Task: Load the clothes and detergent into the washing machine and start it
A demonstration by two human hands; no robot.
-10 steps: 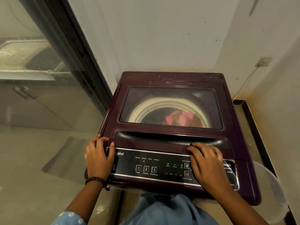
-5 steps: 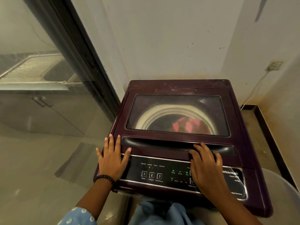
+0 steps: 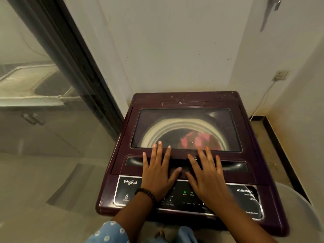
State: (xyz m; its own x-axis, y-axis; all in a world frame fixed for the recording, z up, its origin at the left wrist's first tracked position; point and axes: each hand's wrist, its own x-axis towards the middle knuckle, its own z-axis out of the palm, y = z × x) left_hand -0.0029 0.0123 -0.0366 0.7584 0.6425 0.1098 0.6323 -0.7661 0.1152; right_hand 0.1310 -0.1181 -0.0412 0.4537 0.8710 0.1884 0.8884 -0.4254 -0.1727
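moved in from the two sides to the middle since half a second ago: left hand [image 3: 158, 174] and right hand [image 3: 207, 176], now side by side, thumbs almost touching. both flat, fingers straight and spread, holding nothing, lying over the dark handle dip [image 3: 235, 166] at the front of the lid [image 3: 185, 128], fingertips at the front edge of the window. lid down on the washing machine [image 3: 189, 155], which stands against the wall. pink clothes [image 3: 198, 140] down in the drum, seen through the window, blurry. soap not in view.

probably a stiff, smooth lid, not heavy; best held by the long dip in front. clothes likely soft and light. buttons likely need just a small push.

words to read: "whirlpool" [image 3: 130, 182] on the left, "whitemagic" [image 3: 244, 190] on the right, "wash" [image 3: 185, 194] under a green light, a "3" button [image 3: 170, 199] marked start/pause. other small words too blurry.
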